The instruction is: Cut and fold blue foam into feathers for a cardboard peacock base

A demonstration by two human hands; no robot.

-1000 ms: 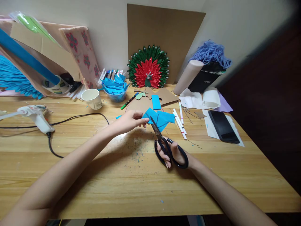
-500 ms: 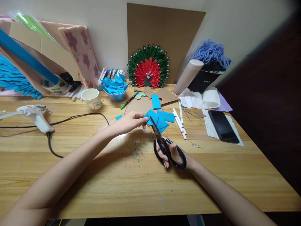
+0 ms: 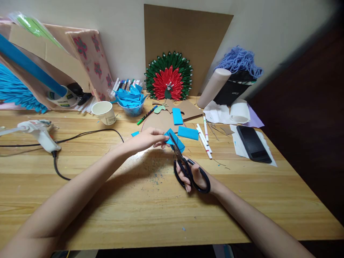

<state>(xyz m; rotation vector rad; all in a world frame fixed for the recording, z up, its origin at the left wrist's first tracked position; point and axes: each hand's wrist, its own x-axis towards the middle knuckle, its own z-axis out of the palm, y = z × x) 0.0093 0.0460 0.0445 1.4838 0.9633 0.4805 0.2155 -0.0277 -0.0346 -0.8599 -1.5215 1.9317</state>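
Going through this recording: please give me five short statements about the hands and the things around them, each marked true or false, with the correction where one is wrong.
1. The right hand holds the black-handled scissors. True.
2. The paper at the blades is red. False: it is blue paper, held by the left hand.
3. The phone lies on a white sheet. True.
4. The paper cup is tipped on its side. False: it stands upright.
5. The red and green peacock craft is in front of a brown board. True.
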